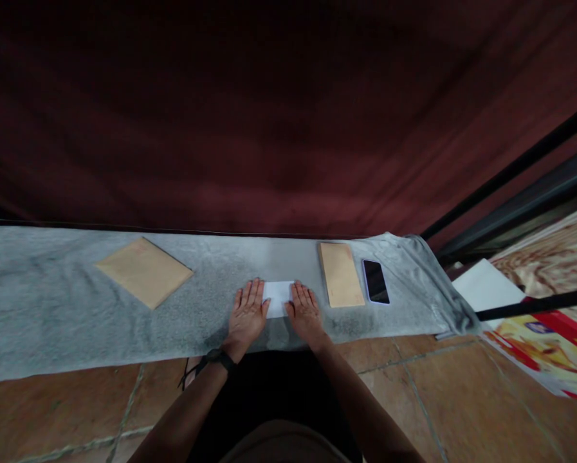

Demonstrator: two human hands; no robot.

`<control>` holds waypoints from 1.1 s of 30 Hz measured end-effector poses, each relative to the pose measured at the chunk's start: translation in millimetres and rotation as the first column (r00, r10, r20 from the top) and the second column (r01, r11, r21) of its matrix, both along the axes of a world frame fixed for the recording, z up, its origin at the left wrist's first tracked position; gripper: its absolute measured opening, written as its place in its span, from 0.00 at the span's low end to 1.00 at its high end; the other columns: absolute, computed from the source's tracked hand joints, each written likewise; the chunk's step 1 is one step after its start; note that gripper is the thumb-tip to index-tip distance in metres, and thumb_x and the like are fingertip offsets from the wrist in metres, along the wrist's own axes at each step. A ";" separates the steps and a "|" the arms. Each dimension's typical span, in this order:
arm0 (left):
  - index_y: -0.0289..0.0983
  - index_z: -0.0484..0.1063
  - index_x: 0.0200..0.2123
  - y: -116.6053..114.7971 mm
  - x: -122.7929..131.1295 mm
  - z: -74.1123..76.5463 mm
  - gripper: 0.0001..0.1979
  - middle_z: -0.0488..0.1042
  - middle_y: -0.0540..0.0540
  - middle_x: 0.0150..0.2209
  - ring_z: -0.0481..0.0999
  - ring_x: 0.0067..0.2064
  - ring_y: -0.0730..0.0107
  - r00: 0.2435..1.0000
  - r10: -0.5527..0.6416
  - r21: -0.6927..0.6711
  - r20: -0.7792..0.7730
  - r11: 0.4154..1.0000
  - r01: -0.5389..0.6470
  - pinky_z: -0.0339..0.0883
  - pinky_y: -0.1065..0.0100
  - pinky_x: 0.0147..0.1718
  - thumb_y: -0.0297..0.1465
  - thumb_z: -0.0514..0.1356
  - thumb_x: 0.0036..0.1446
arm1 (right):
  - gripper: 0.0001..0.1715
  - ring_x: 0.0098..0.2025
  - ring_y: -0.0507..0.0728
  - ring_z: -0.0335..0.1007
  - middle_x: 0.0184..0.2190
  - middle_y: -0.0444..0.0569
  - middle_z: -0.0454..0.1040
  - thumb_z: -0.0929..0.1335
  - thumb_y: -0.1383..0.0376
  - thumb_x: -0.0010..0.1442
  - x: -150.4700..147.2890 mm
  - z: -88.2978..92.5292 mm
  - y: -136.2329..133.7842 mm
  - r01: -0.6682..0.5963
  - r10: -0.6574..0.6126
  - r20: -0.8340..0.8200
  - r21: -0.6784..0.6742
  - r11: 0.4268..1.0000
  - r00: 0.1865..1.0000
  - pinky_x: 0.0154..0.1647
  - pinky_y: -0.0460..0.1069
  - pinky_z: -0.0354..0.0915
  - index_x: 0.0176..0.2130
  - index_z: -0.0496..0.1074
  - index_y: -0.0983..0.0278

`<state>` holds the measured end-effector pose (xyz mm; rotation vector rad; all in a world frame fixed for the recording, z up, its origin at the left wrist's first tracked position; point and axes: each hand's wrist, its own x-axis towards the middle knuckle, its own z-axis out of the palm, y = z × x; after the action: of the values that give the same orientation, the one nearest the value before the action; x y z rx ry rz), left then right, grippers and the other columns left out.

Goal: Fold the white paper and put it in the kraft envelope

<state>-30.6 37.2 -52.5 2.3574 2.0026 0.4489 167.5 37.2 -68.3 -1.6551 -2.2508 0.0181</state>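
A small white sheet of paper [277,299] lies flat on the grey cloth, straight in front of me. My left hand [248,313] rests flat over its left edge, fingers stretched out and pointing away from me. Over the right edge lies my right hand [305,310], also flat with its fingers extended. Both thumbs reach inward onto the white paper. Parts of the sheet's two sides are hidden under the hands. To the right of my right hand is a stack of brown envelopes [343,275]. Farther left, a brown envelope [144,272] lies turned at an angle.
Beyond the envelope stack, a phone [376,281] with a dark screen lies on the grey cloth [51,308]. A dark red curtain [278,161] hangs behind. Black metal bars [524,164] cross at the right, near a colourful box [549,347] on the tiled floor [428,386].
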 end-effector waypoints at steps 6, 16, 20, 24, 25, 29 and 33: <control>0.28 0.54 0.70 -8.0 -7.1 0.1 0.30 0.56 0.33 0.70 0.52 0.72 0.50 0.996 0.088 0.083 0.000 0.993 -0.087 0.48 0.46 0.69 0.35 0.44 0.69 | 0.31 0.71 0.64 0.53 0.70 0.60 0.58 0.57 0.63 0.73 -1.0 5.7 2.0 0.068 -0.068 -0.013 0.007 0.998 0.998 0.70 0.62 0.51 0.70 0.56 0.72; 0.27 0.56 0.69 -19.7 22.4 -11.2 0.29 0.58 0.34 0.70 0.53 0.72 0.56 0.987 -0.156 -0.007 -0.042 0.988 0.156 0.51 0.52 0.69 0.32 0.44 0.68 | 0.31 0.71 0.62 0.53 0.70 0.57 0.57 0.58 0.60 0.73 -19.8 4.1 -2.4 -0.075 0.075 -0.015 -0.015 0.997 0.997 0.70 0.62 0.51 0.70 0.55 0.67; 0.25 0.57 0.68 -8.7 16.1 1.3 0.30 0.56 0.33 0.70 0.52 0.72 0.54 0.992 -0.101 -0.017 -0.079 0.995 0.100 0.48 0.51 0.70 0.36 0.44 0.69 | 0.32 0.71 0.63 0.55 0.69 0.58 0.59 0.59 0.59 0.73 -8.8 5.0 1.6 -0.025 0.025 0.015 0.012 1.000 1.000 0.70 0.61 0.51 0.70 0.56 0.69; 0.25 0.57 0.68 -17.9 23.3 6.7 0.29 0.56 0.33 0.70 0.51 0.73 0.55 0.980 -0.159 -0.024 -0.122 0.987 0.157 0.43 0.52 0.71 0.36 0.45 0.69 | 0.32 0.71 0.63 0.54 0.70 0.58 0.58 0.59 0.59 0.73 -6.0 6.2 -5.9 -0.041 0.041 0.050 0.000 0.999 0.998 0.70 0.62 0.50 0.70 0.55 0.69; 0.27 0.58 0.68 -22.5 24.8 6.8 0.29 0.56 0.35 0.70 0.51 0.73 0.56 0.972 -0.200 -0.036 -0.119 0.980 0.197 0.42 0.52 0.71 0.35 0.45 0.69 | 0.32 0.71 0.63 0.53 0.70 0.58 0.57 0.59 0.59 0.73 -4.5 6.7 -9.4 -0.058 0.058 0.057 -0.005 0.998 0.997 0.71 0.62 0.49 0.70 0.55 0.68; 0.37 0.56 0.70 -37.4 25.2 5.9 0.28 0.56 0.42 0.71 0.52 0.73 0.59 0.955 -0.288 -0.061 -0.066 0.957 0.284 0.43 0.50 0.71 0.35 0.47 0.69 | 0.31 0.72 0.62 0.51 0.71 0.54 0.56 0.59 0.61 0.73 4.4 9.5 -25.3 -0.148 0.149 0.055 -0.018 0.989 0.987 0.72 0.63 0.46 0.70 0.55 0.65; 0.37 0.55 0.70 -39.7 22.2 6.8 0.28 0.56 0.40 0.71 0.51 0.73 0.58 0.952 -0.303 -0.051 -0.038 0.952 0.301 0.44 0.49 0.71 0.36 0.48 0.69 | 0.31 0.72 0.61 0.51 0.71 0.54 0.56 0.59 0.61 0.73 11.1 11.4 -38.6 -0.223 0.225 0.036 -0.043 0.974 0.974 0.73 0.63 0.44 0.71 0.54 0.64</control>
<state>-8.4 -2.5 -45.7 2.6042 1.6041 0.3372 178.6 -1.4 -56.9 -1.4226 -2.4717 0.0855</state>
